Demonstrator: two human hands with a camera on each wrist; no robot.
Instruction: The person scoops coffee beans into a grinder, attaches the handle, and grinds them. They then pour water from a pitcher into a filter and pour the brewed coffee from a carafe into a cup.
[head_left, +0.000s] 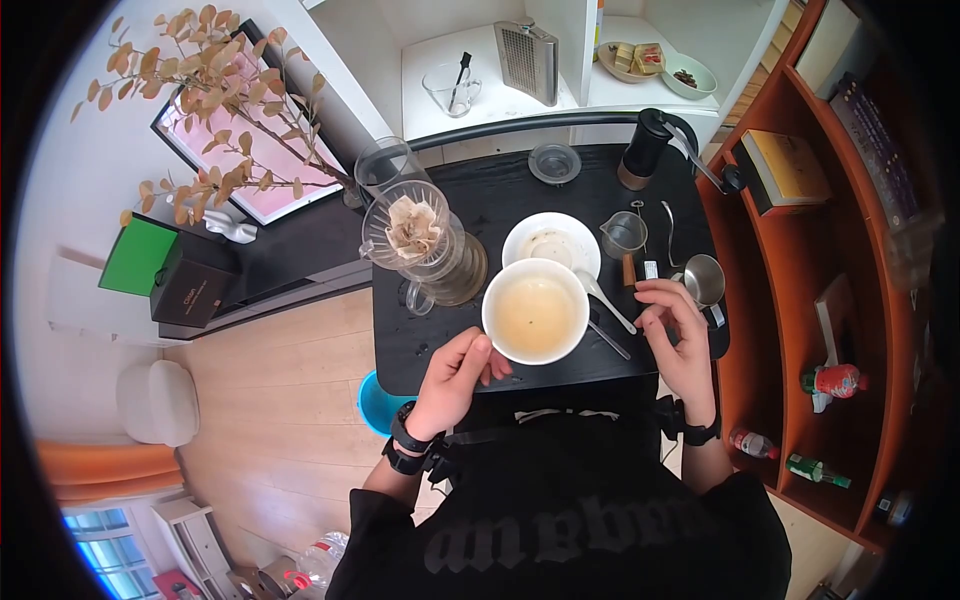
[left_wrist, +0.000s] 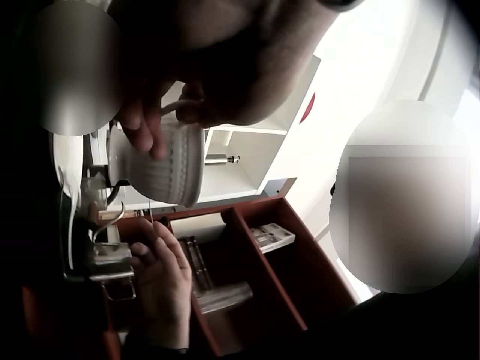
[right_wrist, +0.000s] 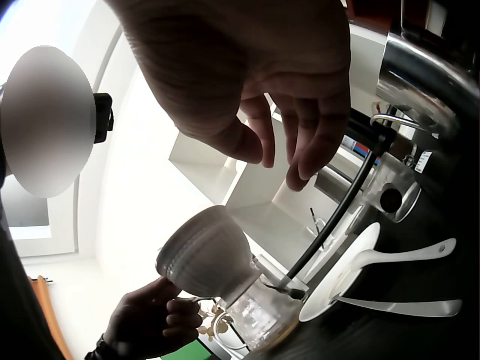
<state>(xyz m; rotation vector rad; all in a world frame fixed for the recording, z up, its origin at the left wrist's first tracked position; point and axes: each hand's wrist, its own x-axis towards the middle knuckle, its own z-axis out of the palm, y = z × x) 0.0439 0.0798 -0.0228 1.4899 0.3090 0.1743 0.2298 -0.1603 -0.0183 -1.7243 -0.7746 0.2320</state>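
Observation:
My left hand (head_left: 457,379) grips a white cup (left_wrist: 166,163) by its handle, with the thumb on top. Pale tan liquid (head_left: 538,314) fills much of the cup, which is raised over a white saucer (head_left: 561,232). A white spoon (head_left: 606,299) and a metal-handled utensil (head_left: 611,341) rest at the saucer, partly hidden by the cup. Relaxed and bent, the fingers of my right hand (head_left: 681,343) hold nothing. That hand hovers beside a metal cup (head_left: 706,280) near the table's right side.
A glass dripper (head_left: 410,226) with a paper filter sits on a glass server (head_left: 462,270) at the left. Behind stand a small glass pitcher (head_left: 624,233), a glass lid (head_left: 554,163) and a black hand grinder (head_left: 646,150). A wooden shelf (head_left: 775,300) borders the black table (head_left: 440,353) on the right.

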